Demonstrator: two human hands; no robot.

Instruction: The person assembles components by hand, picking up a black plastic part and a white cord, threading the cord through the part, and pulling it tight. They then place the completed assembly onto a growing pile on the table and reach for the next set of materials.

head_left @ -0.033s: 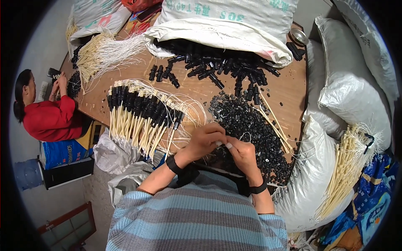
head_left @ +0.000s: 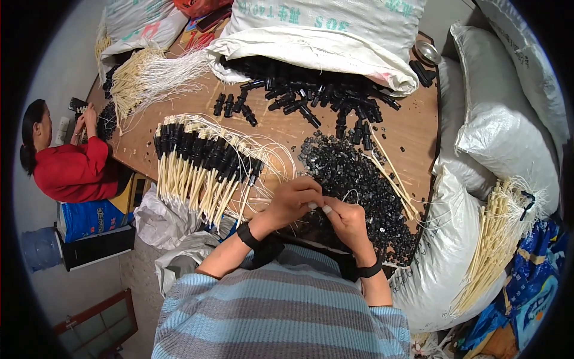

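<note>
My left hand point(head_left: 296, 200) is closed, its thumb and fingers pinched toward my right hand point(head_left: 347, 221). The fingertips of both hands meet just over the near edge of a pile of small black plastic pieces point(head_left: 359, 173). A thin white cord point(head_left: 353, 191) loops up from behind the closed fingers of my right hand. What sits between the left fingertips is hidden by the fingers. To the left of my hands lies a row of cream rods with black connectors point(head_left: 203, 158) and white cords trailing from their far ends.
Black tubular connectors point(head_left: 305, 102) spill from a large white woven sack point(head_left: 311, 48) at the back. Loose cream rods point(head_left: 391, 185) lie beside the black pile. A corded bundle point(head_left: 143, 78) rests back left. Full sacks point(head_left: 496, 113) crowd the right. A co-worker in red point(head_left: 75, 167) works at the left.
</note>
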